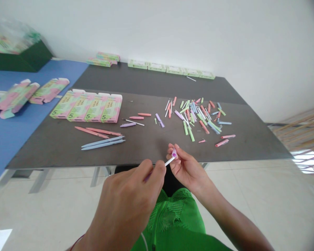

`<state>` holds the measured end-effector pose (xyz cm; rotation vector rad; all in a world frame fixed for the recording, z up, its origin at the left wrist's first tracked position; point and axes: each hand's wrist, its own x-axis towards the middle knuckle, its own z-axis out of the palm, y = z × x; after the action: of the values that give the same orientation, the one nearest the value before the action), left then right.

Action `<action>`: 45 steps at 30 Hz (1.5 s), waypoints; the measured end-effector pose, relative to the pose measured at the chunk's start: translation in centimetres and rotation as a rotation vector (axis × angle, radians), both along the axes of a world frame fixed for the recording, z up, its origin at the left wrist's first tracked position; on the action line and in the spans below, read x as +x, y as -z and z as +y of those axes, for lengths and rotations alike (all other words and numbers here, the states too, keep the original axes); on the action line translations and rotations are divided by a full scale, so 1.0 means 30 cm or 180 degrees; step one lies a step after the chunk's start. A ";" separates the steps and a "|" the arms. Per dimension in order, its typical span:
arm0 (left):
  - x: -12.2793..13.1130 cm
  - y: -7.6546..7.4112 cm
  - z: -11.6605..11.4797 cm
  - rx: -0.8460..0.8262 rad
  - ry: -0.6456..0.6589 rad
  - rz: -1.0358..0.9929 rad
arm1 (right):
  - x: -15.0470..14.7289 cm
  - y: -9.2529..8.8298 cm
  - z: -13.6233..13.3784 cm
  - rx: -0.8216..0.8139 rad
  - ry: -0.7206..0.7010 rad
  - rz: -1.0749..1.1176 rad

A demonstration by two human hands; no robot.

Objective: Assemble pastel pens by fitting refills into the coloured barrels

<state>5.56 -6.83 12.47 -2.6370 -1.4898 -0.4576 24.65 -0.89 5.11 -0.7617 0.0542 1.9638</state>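
Lilac pen piece (174, 153) is pinched by the fingertips and thumb of the right hand (188, 170), the grip closed on it just beyond the near edge of a dark grey counter (54, 150). White pen tube (169, 161) is gripped by the left hand (128, 198), with its tip seemingly set against the lower end of the lilac piece (a purple section is partly hidden behind the left fingers). Both hands are held above a green garment (172, 223).

Loose pastel pen parts (199, 118) are scattered across the counter ahead of the right hand. Pink pens (91, 131) and blue pens (102, 143) are laid side by side nearer the left hand, beside a few separate pink and lilac parts. Four flat printed pen cartons (86, 107) are lined up on the counter, and a row of green-and-white boxes (170, 67) is set along its far side. Unfolded cartons (28, 94) are lying on a blue mat (5, 139) to the left.
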 end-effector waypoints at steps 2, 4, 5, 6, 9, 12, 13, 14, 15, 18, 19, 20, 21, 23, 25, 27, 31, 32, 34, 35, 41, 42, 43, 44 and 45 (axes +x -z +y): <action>0.001 -0.002 0.004 0.0002 -0.0017 0.0044 | -0.002 0.003 -0.002 0.0063 0.0017 -0.0051; 0.005 -0.009 0.008 0.0021 -0.0011 0.0098 | -0.005 0.005 -0.005 0.0133 0.0042 -0.0110; 0.009 -0.014 0.010 0.0029 0.0001 0.0134 | -0.007 0.007 -0.006 0.0166 0.0059 -0.0149; 0.012 -0.020 0.012 0.0036 0.0015 0.0175 | -0.009 0.008 -0.007 0.0198 0.0088 -0.0194; 0.025 -0.046 0.022 -0.0030 0.0039 0.0335 | -0.014 0.010 -0.010 0.0315 0.0227 -0.0375; 0.033 -0.064 0.047 -0.0210 0.0065 0.0546 | -0.017 0.011 -0.013 0.0525 0.0367 -0.0627; 0.034 -0.066 0.059 -0.0261 0.0094 0.0608 | -0.018 0.011 -0.015 0.0595 0.0378 -0.0698; 0.033 -0.065 0.072 -0.0293 0.0129 0.0657 | -0.018 0.012 -0.016 0.0653 0.0373 -0.0747; 0.033 -0.062 0.086 -0.0314 0.0163 0.0697 | -0.019 0.014 -0.016 0.0695 0.0351 -0.0771; 0.031 -0.048 0.123 -0.0309 0.0246 0.0758 | -0.021 0.023 -0.013 0.0738 0.0308 -0.0775; 0.031 -0.044 0.130 -0.0291 0.0272 0.0769 | -0.021 0.027 -0.012 0.0739 0.0311 -0.0775; 0.032 -0.040 0.135 -0.0276 0.0306 0.0777 | -0.021 0.030 -0.010 0.0745 0.0325 -0.0783; 0.034 -0.037 0.137 -0.0262 0.0331 0.0779 | -0.020 0.032 -0.008 0.0760 0.0346 -0.0800; 0.038 -0.033 0.136 -0.0261 0.0349 0.0778 | -0.018 0.034 -0.007 0.0825 0.0404 -0.0865; 0.041 -0.028 0.131 -0.0252 0.0341 0.0761 | -0.016 0.031 -0.007 0.0905 0.0428 -0.0956; 0.042 -0.019 0.126 -0.0237 0.0361 0.0738 | -0.016 0.026 -0.007 0.0960 0.0418 -0.1030; 0.038 0.007 0.120 -0.0175 0.0331 0.0670 | -0.017 0.016 -0.004 0.1006 0.0489 -0.1139; 0.037 0.013 0.118 -0.0169 0.0294 0.0658 | -0.017 0.014 -0.002 0.1019 0.0503 -0.1173; 0.035 0.024 0.113 -0.0164 0.0227 0.0618 | -0.015 0.012 0.001 0.1056 0.0504 -0.1253; 0.034 0.031 0.111 -0.0168 0.0196 0.0583 | -0.013 0.011 0.004 0.1085 0.0506 -0.1303; 0.044 0.124 0.105 0.0074 0.0009 -0.0364 | 0.021 -0.005 0.039 0.1430 0.0601 -0.1780; 0.048 0.146 0.105 0.0150 -0.0009 -0.0659 | 0.029 -0.009 0.049 0.1512 0.0637 -0.1892; 0.052 0.165 0.105 0.0191 -0.0033 -0.0936 | 0.036 -0.014 0.060 0.1586 0.0679 -0.1998; 0.055 0.183 0.105 0.0212 -0.0067 -0.1179 | 0.043 -0.020 0.070 0.1644 0.0716 -0.2088; 0.058 0.197 0.105 0.0203 -0.0104 -0.1370 | 0.050 -0.025 0.080 0.1685 0.0740 -0.2157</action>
<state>7.30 -3.67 6.54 -2.5686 -1.5820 -1.1068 26.15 1.51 5.87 -0.9636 -0.7203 1.3269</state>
